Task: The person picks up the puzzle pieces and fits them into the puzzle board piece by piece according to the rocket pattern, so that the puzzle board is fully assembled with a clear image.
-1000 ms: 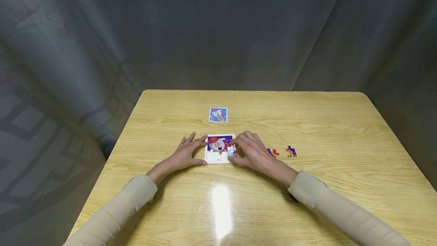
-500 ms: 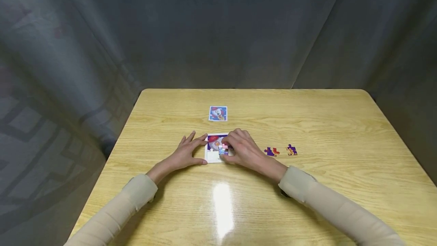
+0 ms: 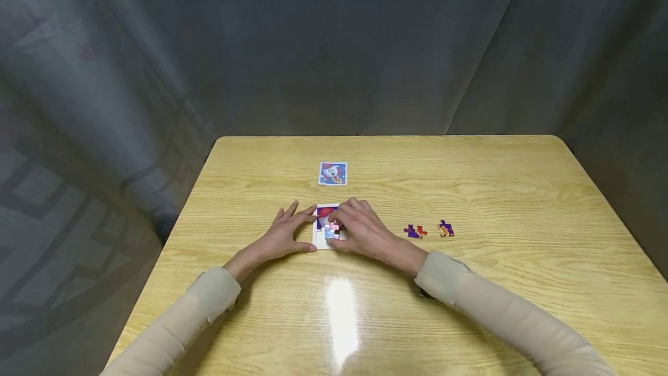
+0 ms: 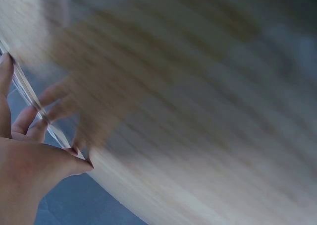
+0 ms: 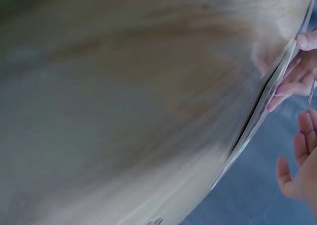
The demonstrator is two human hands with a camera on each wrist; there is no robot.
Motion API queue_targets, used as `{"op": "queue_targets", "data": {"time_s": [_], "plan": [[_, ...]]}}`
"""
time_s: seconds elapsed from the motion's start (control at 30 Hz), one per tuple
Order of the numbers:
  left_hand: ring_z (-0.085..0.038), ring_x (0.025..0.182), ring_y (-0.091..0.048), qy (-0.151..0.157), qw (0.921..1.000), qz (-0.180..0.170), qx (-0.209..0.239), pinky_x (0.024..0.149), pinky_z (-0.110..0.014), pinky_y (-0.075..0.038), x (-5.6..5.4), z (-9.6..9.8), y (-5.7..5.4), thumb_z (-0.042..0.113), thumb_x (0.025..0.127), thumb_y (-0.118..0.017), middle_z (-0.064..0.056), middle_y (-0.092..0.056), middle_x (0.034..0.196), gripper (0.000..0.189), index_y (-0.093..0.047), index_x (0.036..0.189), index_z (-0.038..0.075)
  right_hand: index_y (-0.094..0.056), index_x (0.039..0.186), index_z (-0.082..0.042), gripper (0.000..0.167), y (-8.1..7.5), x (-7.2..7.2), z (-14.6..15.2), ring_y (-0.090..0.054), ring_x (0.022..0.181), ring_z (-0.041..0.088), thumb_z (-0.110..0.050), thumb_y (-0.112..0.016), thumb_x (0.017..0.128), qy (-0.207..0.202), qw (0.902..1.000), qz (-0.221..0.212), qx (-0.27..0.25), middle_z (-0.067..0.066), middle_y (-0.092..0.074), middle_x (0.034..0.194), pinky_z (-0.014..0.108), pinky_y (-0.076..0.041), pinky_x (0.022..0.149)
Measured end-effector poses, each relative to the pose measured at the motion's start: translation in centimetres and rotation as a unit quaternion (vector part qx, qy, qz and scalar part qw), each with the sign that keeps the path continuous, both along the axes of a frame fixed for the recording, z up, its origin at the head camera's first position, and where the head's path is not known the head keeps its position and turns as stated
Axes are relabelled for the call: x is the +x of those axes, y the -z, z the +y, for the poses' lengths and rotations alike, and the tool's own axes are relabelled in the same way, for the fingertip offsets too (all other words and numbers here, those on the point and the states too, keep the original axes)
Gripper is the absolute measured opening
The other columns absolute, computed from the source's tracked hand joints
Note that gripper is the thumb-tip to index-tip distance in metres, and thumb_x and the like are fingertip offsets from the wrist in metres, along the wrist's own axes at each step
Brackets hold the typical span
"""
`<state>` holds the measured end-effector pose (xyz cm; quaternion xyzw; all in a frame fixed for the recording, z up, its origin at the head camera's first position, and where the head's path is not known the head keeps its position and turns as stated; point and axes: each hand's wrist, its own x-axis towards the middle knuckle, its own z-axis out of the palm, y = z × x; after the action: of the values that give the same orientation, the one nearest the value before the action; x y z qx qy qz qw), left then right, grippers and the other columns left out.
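Observation:
My left hand (image 3: 284, 238) rests at the left side of a white-bordered puzzle tray (image 3: 315, 238). Its index finger touches the far left corner and its thumb the near left corner, both fairly straight. In the left wrist view the tray's edge (image 4: 29, 91) shows between thumb and fingers. Over the tray, my right hand (image 3: 361, 230) pinches a pink and light-blue jigsaw piece (image 3: 331, 230) between thumb and fingers. Seen edge-on in the right wrist view, the piece (image 5: 311, 93) is raised above the tray. Part of the assembled red and purple picture is covered by the right hand.
A small square picture card (image 3: 333, 173) lies beyond the tray. To the right are loose purple-and-red jigsaw pieces (image 3: 415, 231) and a purple-and-yellow piece (image 3: 446, 228). The wooden table (image 3: 469, 184) reaches back to a grey curtain (image 3: 334, 45).
My right hand has carried the pinched piece leftward, from the tray's right side to over its middle. The left hand stays at the tray's left edge.

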<state>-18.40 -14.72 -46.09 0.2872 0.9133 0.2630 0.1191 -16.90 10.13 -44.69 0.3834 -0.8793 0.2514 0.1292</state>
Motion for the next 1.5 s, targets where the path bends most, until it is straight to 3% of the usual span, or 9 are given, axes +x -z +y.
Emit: {"op": "queue_targets", "data": {"time_s": [0.47,1.1,1.5], "plan": [[-0.038,0.146,-0.006,0.000,1.0000,0.000,0.003,0.114,-0.061,0.000,0.0,0.0,0.0,0.042,0.079,-0.076,-0.002,-0.028,0.157,0.070,-0.052,0.137,0.012,-0.068,0.104,-0.011,0.040,0.5,-0.3,-1.0,-0.044,0.085,0.013,-0.039,-0.078,0.077,0.011,0.9980,-0.055,0.028,-0.005,-0.062,0.090,0.029,-0.037,0.074],[-0.039,0.145,-0.006,0.005,1.0000,0.005,0.005,0.113,-0.063,-0.001,0.0,0.0,0.0,0.041,0.079,-0.077,-0.003,-0.028,0.157,0.070,-0.052,0.137,0.012,-0.067,0.103,-0.012,0.038,1.1,-0.8,-2.1,-0.043,0.085,0.014,-0.042,-0.075,0.081,0.002,0.9955,-0.072,0.061,-0.006,-0.056,0.088,0.033,-0.040,0.079],[-0.039,0.145,-0.006,0.004,1.0000,0.002,0.004,0.113,-0.064,-0.001,0.0,0.0,0.0,0.041,0.079,-0.077,-0.003,-0.028,0.157,0.069,-0.052,0.137,0.012,-0.068,0.102,-0.012,0.039,1.1,-1.0,-2.1,-0.043,0.086,0.015,-0.045,-0.075,0.081,0.000,0.9932,-0.100,0.060,-0.004,-0.057,0.091,0.029,-0.037,0.074]]}}
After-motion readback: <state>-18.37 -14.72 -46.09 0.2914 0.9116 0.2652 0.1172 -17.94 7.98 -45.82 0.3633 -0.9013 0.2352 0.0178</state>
